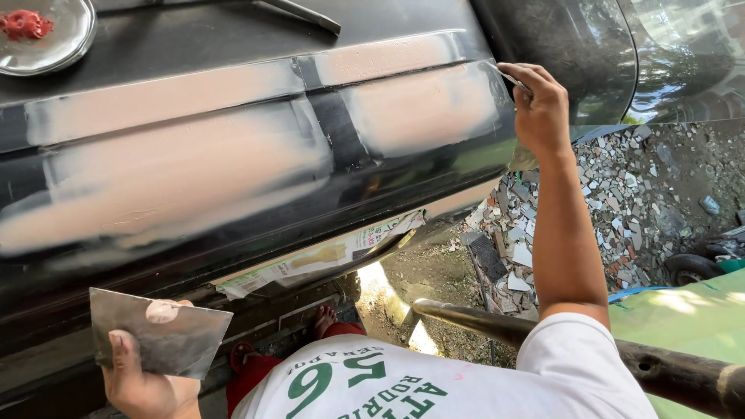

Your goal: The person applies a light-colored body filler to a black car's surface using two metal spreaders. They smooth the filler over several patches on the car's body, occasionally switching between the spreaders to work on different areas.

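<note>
The right hand (541, 105) pinches a thin metal spreader blade (514, 80) against the right edge of the pinkish filler patch (423, 105) on the black car body panel (233, 155), while the left hand (143, 380) grips a flat metal mixing plate (159, 334) carrying a small dab of putty (163, 312), held low beside the panel. To do this well, I judge the blade should lie at a shallow angle with even pressure, feathering the patch's edge into the surrounding paint, with the plate kept level and close for reloading.

A creased white printed paper sheet with green and yellow patches (326, 260) hangs beneath the black car panel's (233, 70) lower edge.
</note>
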